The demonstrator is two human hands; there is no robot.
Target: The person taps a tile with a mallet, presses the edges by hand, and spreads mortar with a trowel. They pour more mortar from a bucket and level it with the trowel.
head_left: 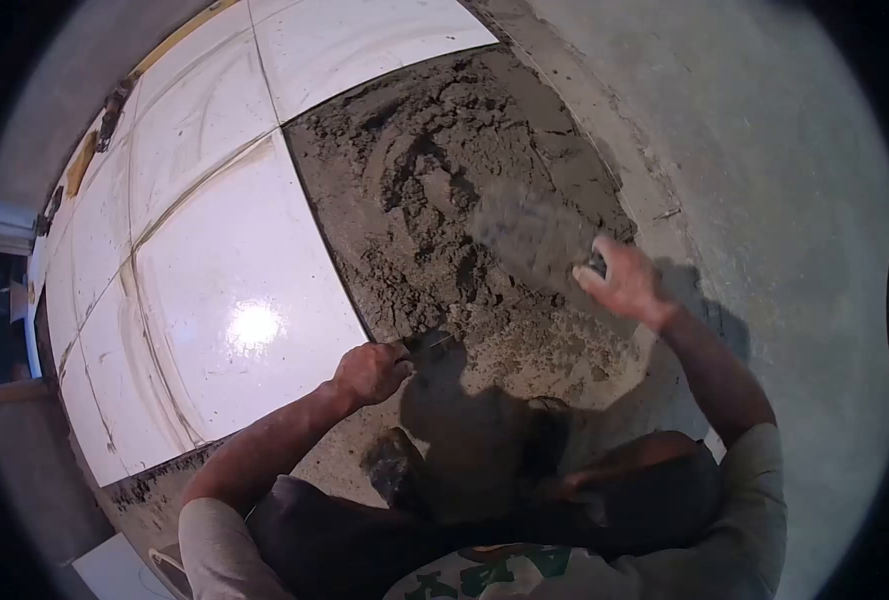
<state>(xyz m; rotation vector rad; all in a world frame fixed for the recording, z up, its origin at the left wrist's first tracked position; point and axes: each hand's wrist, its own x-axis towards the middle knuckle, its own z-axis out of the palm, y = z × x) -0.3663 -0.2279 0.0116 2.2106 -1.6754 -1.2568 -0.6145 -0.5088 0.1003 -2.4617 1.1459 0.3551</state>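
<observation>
My right hand (627,285) is closed round the handle of a trowel (533,235). The blade, smeared by motion, is over the wet grey mortar (430,185) spread on the floor. My left hand (373,373) is closed in a fist at the near corner of a large white floor tile (235,240). A dark, thin thing juts out beside its fingers; what it is I cannot make out. The mortar is rough and heaped in the middle, smoother toward the far right.
More white tiles (355,45), streaked with mortar, lie at the left and far side. A bare grey wall (785,250) rises on the right. Small brown pieces (83,165) lie along the far left tile edge. My knees and shoes are close below the mortar.
</observation>
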